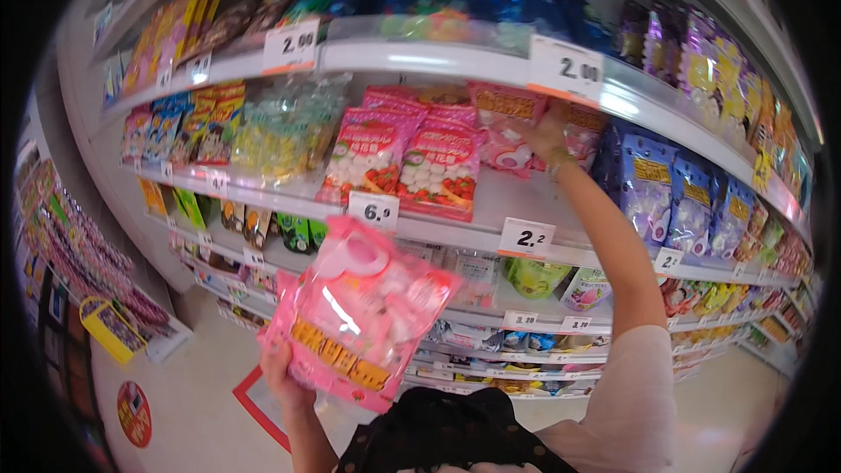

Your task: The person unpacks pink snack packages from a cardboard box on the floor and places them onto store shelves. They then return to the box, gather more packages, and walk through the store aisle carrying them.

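Observation:
My left hand [282,377] is closed on the lower left edge of a pink candy bag [350,324], held tilted in front of the shelves. Its clear window shows pale pink sweets, and another pink edge shows behind it. My right hand [547,136] reaches deep onto the middle shelf, its fingers at the edge of a similar pink bag [508,127] and partly hidden. Right of that hand stands one more pink bag [583,136]. To its left are red-and-pink bags of white sweets [438,166].
Overhead juts the upper shelf edge [420,59] with its price tags. Blue-purple bags [648,184] stand right of my forearm, and clear yellow packs [280,136] farther left. Green pouches [534,278] sit on the shelf below. A yellow basket-like object [112,330] is at the far left.

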{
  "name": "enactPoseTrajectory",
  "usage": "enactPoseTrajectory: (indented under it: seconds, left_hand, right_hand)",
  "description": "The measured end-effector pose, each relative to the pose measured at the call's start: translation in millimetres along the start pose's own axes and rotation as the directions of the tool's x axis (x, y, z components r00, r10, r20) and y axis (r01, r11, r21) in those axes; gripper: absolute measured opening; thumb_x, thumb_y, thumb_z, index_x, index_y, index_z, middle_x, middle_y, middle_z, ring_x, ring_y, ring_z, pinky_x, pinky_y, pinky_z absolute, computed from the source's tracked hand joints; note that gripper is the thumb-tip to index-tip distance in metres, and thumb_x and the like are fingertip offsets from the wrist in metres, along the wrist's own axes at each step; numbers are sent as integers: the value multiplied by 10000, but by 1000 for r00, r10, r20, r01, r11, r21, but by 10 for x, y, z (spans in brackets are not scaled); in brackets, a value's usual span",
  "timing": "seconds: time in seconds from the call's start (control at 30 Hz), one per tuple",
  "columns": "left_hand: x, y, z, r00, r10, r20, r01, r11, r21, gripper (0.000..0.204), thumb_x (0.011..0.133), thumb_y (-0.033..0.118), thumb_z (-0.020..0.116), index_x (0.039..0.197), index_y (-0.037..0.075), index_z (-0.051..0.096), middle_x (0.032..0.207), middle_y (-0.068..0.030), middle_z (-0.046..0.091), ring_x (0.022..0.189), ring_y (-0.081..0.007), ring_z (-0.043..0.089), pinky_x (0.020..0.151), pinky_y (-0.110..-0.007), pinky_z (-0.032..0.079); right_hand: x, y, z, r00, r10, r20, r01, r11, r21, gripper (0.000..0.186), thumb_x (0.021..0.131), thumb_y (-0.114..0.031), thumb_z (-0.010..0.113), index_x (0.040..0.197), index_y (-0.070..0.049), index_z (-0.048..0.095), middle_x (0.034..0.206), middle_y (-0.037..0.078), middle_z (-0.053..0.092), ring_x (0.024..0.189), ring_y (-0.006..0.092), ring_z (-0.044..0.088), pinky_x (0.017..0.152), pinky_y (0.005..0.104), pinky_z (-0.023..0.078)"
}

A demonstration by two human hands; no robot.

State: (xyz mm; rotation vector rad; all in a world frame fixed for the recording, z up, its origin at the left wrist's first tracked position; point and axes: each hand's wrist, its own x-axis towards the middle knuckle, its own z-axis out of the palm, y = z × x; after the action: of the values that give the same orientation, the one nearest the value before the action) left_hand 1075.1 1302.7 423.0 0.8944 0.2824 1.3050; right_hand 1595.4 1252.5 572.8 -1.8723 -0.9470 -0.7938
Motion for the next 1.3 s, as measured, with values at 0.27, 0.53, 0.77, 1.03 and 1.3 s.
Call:
enactPoseTrajectory:
  seconds: [0.27,0.53,0.77,1.03,1.3]
  left_hand:
    - [348,-311,423,981,-140,135,162,973,-162,442,847,168,492,1216,-61,411,1165,-147,537,1018,-220,564,876,-332,445]
    - [673,44,1036,550,140,824,-622,726,292,129,660,115,678,660,6,609,664,-74,432,569,-156,421,493,-269,308]
    - [660,-81,1355,549,296,782,-779,520,350,128,677,99,652,645,-4,583,666,-75,426,557,-174,411,474,-270,301]
    - [921,-207,1148,771,479,420,-603,762,238,279,877,178,440,643,25,431,764,-47,466,786,-129,398,712,-289,339]
    - [895,-261,1029,775,374,510,-507,850,146,310,864,209,449,615,26,418,775,-50,440,784,-126,374,729,-281,310]
  right_hand:
    - [-1101,-1454,-1262,542,-800,257,832,554,-31,731,632,-219,680,1280,-52,384,1321,184,383,1209,334,379,998,454,297]
    - [-1680,-2205,-1788,509,-499,701,460,846,268,572,658,-327,705,1152,-104,522,1197,133,513,1073,318,516,880,424,402]
    - [-1616,-1736,-1493,525,-276,805,82,958,275,307,725,-227,709,935,-44,582,817,97,610,734,205,598,637,301,462]
    - [-829,-707,-1422,844,333,420,-527,659,537,107,871,-90,521,876,-6,586,742,11,571,698,62,513,588,213,414]
    - [-381,954,-482,849,411,-333,-394,911,121,344,740,-59,564,1053,50,471,847,144,572,744,252,562,669,332,461]
